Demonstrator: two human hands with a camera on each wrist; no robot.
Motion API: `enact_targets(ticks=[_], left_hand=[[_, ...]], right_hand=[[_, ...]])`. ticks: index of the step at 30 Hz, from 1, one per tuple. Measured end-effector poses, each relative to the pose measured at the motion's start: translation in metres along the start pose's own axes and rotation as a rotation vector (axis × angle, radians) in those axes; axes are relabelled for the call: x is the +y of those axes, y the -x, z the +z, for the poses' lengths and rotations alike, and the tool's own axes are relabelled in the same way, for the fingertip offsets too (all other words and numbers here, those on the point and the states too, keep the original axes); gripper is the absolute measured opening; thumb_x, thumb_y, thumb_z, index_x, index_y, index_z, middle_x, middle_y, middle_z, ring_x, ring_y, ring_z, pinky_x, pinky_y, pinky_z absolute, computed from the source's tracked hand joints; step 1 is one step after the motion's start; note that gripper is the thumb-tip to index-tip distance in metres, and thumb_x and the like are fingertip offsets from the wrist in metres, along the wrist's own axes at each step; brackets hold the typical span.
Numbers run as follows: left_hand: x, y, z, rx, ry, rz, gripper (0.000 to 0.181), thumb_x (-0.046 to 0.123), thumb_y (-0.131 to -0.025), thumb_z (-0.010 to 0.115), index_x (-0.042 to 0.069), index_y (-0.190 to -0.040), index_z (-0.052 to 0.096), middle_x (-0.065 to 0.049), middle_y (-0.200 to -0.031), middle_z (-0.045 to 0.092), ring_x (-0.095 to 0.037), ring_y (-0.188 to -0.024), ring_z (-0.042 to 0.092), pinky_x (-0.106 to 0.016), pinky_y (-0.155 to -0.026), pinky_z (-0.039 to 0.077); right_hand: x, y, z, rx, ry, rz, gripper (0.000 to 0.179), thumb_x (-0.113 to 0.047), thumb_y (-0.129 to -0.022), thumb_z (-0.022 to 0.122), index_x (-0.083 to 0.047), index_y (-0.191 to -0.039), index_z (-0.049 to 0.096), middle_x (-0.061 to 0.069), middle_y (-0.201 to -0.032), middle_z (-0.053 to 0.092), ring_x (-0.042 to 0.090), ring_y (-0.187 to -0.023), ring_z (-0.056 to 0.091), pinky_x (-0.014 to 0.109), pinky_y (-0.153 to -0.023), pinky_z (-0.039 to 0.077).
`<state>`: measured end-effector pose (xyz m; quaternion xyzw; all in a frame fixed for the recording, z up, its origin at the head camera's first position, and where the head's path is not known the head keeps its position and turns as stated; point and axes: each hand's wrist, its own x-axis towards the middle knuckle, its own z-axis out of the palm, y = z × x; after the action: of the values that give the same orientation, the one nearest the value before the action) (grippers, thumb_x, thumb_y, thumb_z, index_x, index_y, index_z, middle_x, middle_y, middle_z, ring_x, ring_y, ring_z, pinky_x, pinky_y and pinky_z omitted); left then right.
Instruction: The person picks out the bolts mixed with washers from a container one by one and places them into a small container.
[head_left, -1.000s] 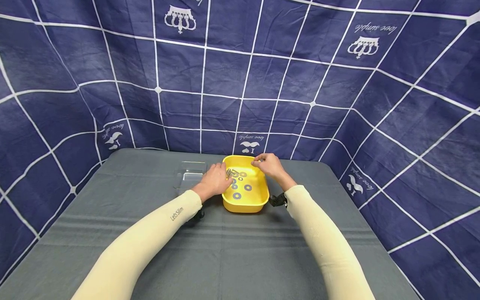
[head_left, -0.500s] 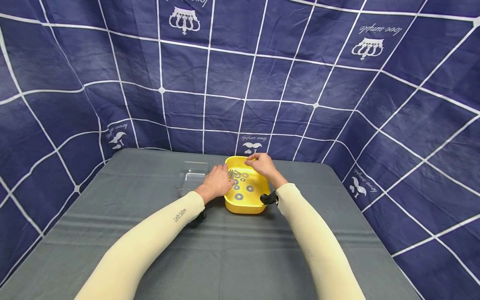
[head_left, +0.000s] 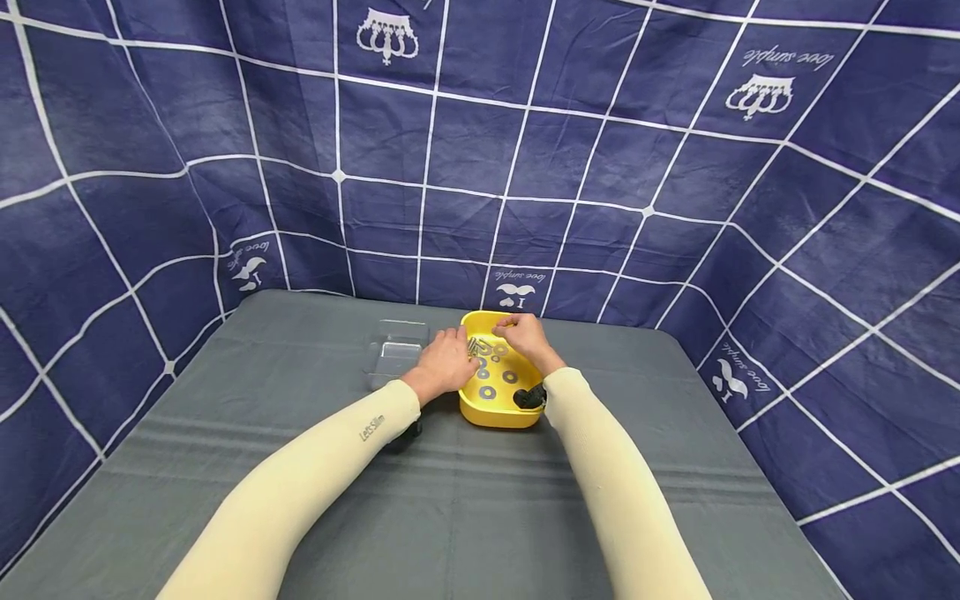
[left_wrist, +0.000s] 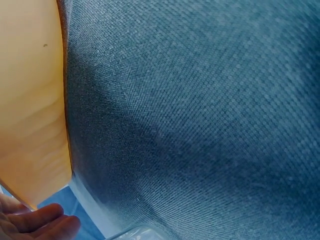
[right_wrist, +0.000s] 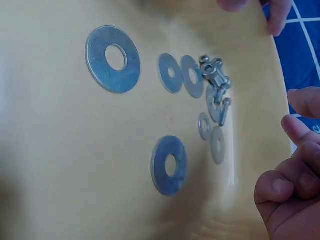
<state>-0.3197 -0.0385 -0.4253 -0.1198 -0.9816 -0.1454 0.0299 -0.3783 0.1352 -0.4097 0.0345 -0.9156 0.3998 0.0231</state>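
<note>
A yellow plastic bin holds several flat metal washers and a small pile of socket-head bolts. My left hand grips the bin's left rim; the right wrist view shows its fingertips at the wall, while the left wrist view catches only some fingers at the lower left. Over the far part of the bin is my right hand, above the washers and bolts. Its thumb and index finger are bent towards each other with a small gap, the other fingers curled. Nothing shows between them.
Left of the bin stands a clear plastic box. Both rest on a grey cloth-covered table. A blue curtain with white lines rises behind and at the sides.
My right hand has moved left over the bin and then slightly lower. My left hand stays at the left rim. The head view has shifted a little to the left.
</note>
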Motion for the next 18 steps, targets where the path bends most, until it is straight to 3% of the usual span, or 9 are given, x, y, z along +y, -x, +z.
enact_targets(ticks=[5,11,18], left_hand=[[0.002,0.000,-0.001,0.001,-0.004,-0.019,0.070,0.039,-0.097,0.057,-0.003,-0.148,0.035,-0.021,-0.133,0.053,-0.036,-0.126,0.050,-0.049,-0.106,0.046],[0.003,0.001,-0.001,0.004,-0.006,-0.013,0.070,0.040,-0.097,0.058,-0.003,-0.147,0.035,-0.022,-0.132,0.053,-0.037,-0.126,0.050,-0.049,-0.105,0.046],[0.001,0.001,0.001,0.015,-0.005,-0.026,0.067,0.040,-0.097,0.058,-0.001,-0.145,0.037,-0.021,-0.130,0.055,-0.036,-0.124,0.051,-0.049,-0.102,0.049]], right_hand=[[0.001,-0.002,0.007,0.004,0.015,0.001,0.023,-0.025,-0.088,0.073,-0.005,-0.101,0.076,0.012,-0.108,0.073,0.023,-0.093,0.060,0.028,-0.080,0.046],[0.003,-0.002,0.015,-0.001,0.012,0.015,0.021,-0.020,-0.088,0.072,-0.003,-0.100,0.075,0.012,-0.102,0.072,0.019,-0.084,0.058,0.022,-0.070,0.043],[0.005,0.000,0.020,-0.005,0.018,0.023,0.019,-0.014,-0.089,0.071,0.000,-0.101,0.076,0.014,-0.105,0.073,0.021,-0.085,0.060,0.021,-0.068,0.044]])
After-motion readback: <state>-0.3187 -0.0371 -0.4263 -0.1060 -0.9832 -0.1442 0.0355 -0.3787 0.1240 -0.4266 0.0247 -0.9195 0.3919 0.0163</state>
